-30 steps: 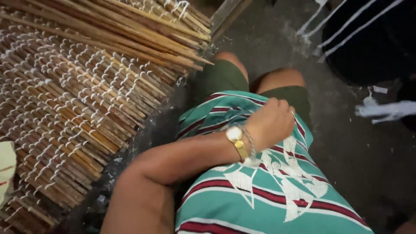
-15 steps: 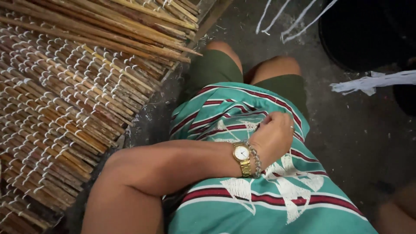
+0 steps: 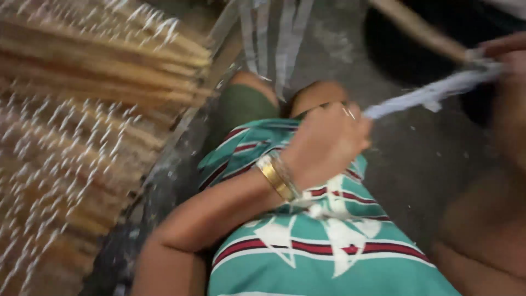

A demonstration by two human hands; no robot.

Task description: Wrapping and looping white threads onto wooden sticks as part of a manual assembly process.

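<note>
My left hand (image 3: pixel 323 143), with a gold watch (image 3: pixel 275 176) on its wrist, is raised over my lap and closed on one end of a white strip (image 3: pixel 424 96). The strip runs up and to the right to my right hand (image 3: pixel 510 77) at the frame's right edge, which pinches its other end. A wooden stick (image 3: pixel 419 31) slants down from the top to that hand; the blur hides whether the hand also grips it. I sit in a teal shirt (image 3: pixel 329 257) with red and white stripes.
A large mat of bamboo sticks (image 3: pixel 71 164) tied with white strips fills the left side, with a loose bundle of sticks (image 3: pixel 109 60) on top. More white strips (image 3: pixel 274 38) hang at the top centre. Grey concrete floor (image 3: pixel 416 159) lies to the right, with a dark round tub (image 3: pixel 394 55) behind.
My left hand has lifted off my lap and closed on the white strip. My right hand and forearm have come into view at the right, and the view has swung and blurred.
</note>
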